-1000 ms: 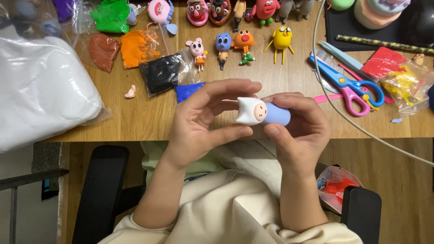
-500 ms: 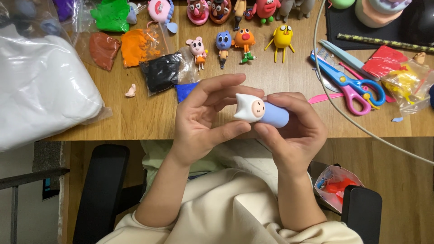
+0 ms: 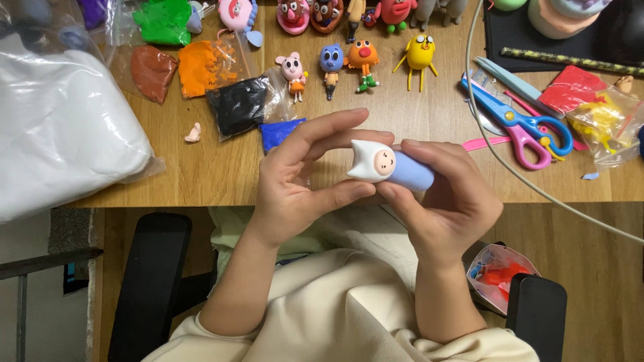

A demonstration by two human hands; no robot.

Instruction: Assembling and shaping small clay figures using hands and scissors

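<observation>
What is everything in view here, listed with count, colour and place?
clay figure: 1, white hood, pale blue body, held between both hands
small figurines: several, mixed colours, desk top centre
clay bags: several, green, orange, brown, black, blue, desk upper left
white bag: 1, large, desk left
scissors: 1, blue and pink, desk right
cable: 1, grey, desk right
left hand: 1, on hooded end
right hand: 1, around body
</observation>
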